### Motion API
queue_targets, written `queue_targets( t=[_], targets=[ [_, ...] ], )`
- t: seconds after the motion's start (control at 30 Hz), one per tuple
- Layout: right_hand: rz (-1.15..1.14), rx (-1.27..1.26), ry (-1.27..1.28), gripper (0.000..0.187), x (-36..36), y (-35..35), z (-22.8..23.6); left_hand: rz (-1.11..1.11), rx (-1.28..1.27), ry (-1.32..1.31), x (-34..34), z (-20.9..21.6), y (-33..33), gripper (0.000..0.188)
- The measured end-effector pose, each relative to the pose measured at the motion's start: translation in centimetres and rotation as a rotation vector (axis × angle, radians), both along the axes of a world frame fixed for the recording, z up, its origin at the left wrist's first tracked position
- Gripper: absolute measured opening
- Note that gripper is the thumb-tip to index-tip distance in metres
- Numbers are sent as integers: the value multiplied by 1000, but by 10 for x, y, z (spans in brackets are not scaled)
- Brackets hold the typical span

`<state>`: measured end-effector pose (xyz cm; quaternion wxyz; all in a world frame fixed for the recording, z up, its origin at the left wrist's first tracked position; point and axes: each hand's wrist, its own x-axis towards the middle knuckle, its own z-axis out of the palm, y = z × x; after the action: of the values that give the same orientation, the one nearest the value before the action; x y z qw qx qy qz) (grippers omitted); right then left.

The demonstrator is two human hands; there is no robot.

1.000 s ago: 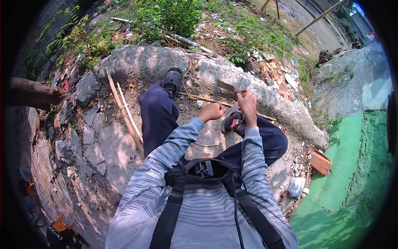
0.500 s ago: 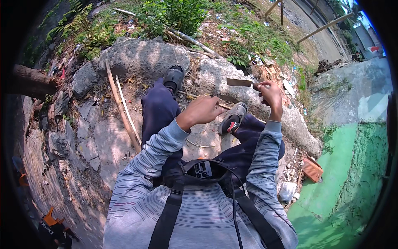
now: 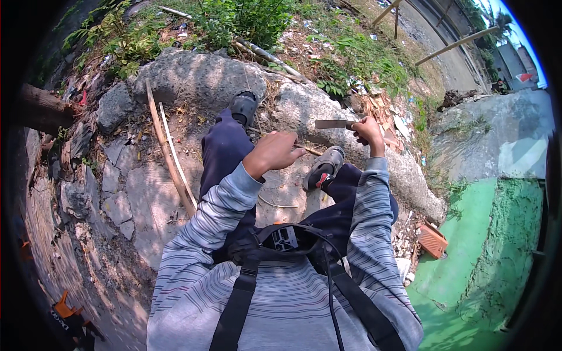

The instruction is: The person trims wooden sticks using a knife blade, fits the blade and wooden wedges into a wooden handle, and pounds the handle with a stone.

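My right hand [image 3: 370, 133] is closed around the handle of a knife [image 3: 331, 124], whose broad dark blade points left, above the stone edge. Left of it and nearer to me, my left hand [image 3: 274, 153] is closed, fingers curled together between my knees. A thin brown stick [image 3: 311, 150] shows right at its fingertips and runs toward my shoe; whether the fingers grip it or it lies behind them is unclear. The blade and the left hand are apart.
Two long bamboo strips [image 3: 167, 143] lean by my left leg. Rough concrete blocks [image 3: 199, 76] curve ahead, with plants [image 3: 249, 23] and litter beyond. A green-painted surface [image 3: 462, 234] and a reddish-brown brick [image 3: 432, 240] are at right. An orange-and-black object [image 3: 65, 307] is lower left.
My right hand has moved slightly left and down with the knife, and its blade looks narrower, turned more edge-on. The left hand has shifted slightly left. The view has tilted a little.
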<state>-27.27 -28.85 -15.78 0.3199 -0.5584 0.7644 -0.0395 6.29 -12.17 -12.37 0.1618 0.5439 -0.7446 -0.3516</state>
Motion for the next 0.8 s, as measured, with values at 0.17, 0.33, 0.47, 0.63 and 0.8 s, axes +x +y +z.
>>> queue_targets(
  t=[0.17, 0.33, 0.47, 0.63, 0.8],
  targets=[
    [-32, -82, -56, 31, -16, 15, 21, 53, -30, -87, 0, 0, 4, 47],
    [-24, -248, -59, 31, 2, 31, 95, 59, -115, -29, 6, -5, 4, 46],
    [58, -353, 1, 31, 7, 28, 145, 65, -148, -16, 9, -3, 7, 45],
    [63, -195, 483, 33, -12, -38, 2, 12, -116, -25, -5, 6, -1, 45],
    [87, -222, 205, 28, 20, -32, 1, 94, -100, -18, 6, 5, 6, 41]
  ],
)
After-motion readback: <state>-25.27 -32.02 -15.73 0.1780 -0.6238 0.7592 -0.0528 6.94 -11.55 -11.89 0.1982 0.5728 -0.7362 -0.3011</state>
